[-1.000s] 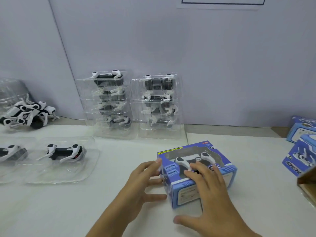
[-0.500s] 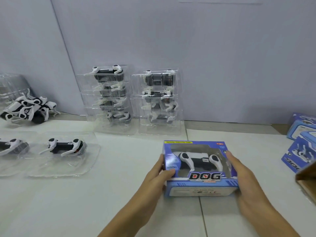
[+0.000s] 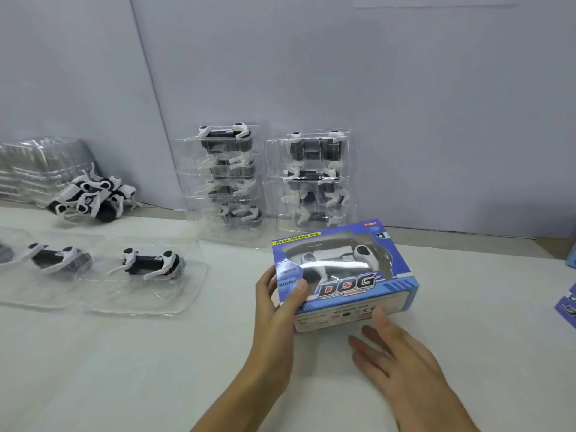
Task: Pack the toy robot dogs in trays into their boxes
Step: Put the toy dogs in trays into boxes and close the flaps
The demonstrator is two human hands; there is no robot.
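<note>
A blue windowed box [image 3: 343, 272] marked DOG lies on the white table with a black-and-white robot dog visible inside. My left hand [image 3: 277, 304] grips the box's left end, thumb on top. My right hand [image 3: 396, 360] is off the box, fingers straight, its fingertips touching the box's near side. Two clear trays, each with a robot dog [image 3: 149, 263] [image 3: 59, 258], lie flat at the left. Two stacks of dogs in trays [image 3: 227, 179] [image 3: 314, 179] lean against the back wall.
Loose robot dogs [image 3: 93, 198] are piled at the far left beside a stack of empty clear trays [image 3: 37, 166]. More blue boxes [image 3: 568, 304] show at the right edge. The grey wall stands close behind the table.
The box has been turned window-up and then slightly rotated. My right hand has let go of its right end and dropped to the near side; my left hand keeps hold.
</note>
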